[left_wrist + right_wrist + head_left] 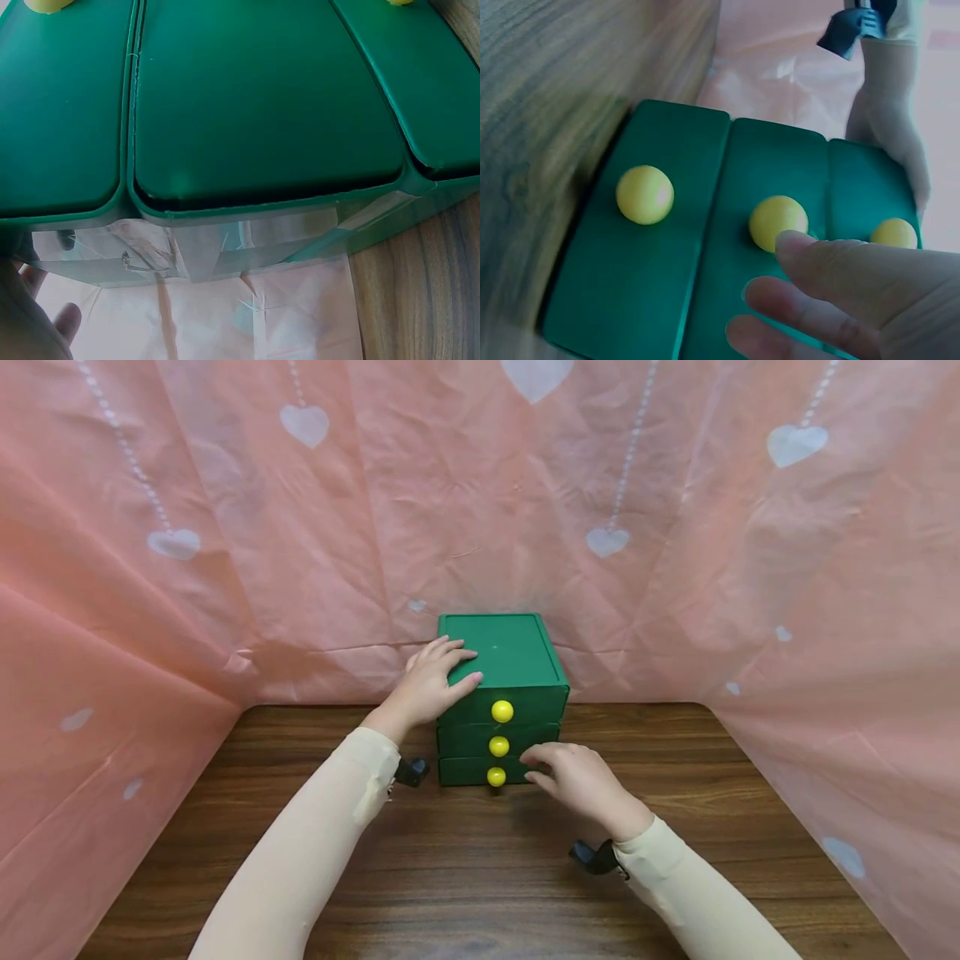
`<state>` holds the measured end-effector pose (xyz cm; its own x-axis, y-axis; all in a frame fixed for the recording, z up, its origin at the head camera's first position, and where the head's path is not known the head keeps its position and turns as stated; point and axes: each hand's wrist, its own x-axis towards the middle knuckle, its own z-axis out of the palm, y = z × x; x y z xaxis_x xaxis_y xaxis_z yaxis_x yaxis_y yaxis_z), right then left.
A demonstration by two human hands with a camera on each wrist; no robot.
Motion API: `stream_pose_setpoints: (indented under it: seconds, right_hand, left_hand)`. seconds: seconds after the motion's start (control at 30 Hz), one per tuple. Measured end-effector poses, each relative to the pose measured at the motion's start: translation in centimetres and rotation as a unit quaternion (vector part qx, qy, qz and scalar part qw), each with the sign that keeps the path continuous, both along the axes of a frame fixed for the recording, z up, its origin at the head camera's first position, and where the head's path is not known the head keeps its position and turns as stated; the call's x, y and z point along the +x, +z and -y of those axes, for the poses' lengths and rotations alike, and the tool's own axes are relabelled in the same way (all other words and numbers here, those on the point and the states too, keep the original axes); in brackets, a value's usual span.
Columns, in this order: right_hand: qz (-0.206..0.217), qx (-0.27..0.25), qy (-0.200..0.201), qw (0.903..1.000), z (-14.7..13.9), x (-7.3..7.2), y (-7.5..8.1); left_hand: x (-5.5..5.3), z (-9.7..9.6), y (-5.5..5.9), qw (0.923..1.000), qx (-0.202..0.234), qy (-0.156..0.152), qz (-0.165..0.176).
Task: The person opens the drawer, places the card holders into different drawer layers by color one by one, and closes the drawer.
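Note:
A green cabinet of three stacked drawers stands on the wooden table, its drawers closed. My left hand rests on the left side of its top, fingers spread; in the left wrist view only part of that hand shows at the lower left. The yellow knobs sit one above another: the top knob, middle knob and bottom knob. My right hand hovers before the lower drawers with loosely bent fingers and holds nothing. From the right wrist, its thumb overlaps the middle knob.
The brown wooden table spreads in front of and beside the cabinet. Pink cloth with pale hearts hangs close behind it and along both sides. A dark wrist camera sits on the left wrist, another wrist camera on the right.

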<state>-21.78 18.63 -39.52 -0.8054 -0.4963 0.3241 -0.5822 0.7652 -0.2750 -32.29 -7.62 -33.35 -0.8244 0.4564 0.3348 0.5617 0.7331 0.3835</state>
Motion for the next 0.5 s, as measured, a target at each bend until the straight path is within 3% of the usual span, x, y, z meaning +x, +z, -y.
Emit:
stream_pose_setpoints:
  seconds: [0.5]
  right_hand:
    - [-0.029, -0.008, -0.007, 0.9995, -1.4, 0.1, 2.8]
  left_hand:
    - [0.1, -0.1, 0.0, 0.9999, 0.012, 0.003, 0.002]
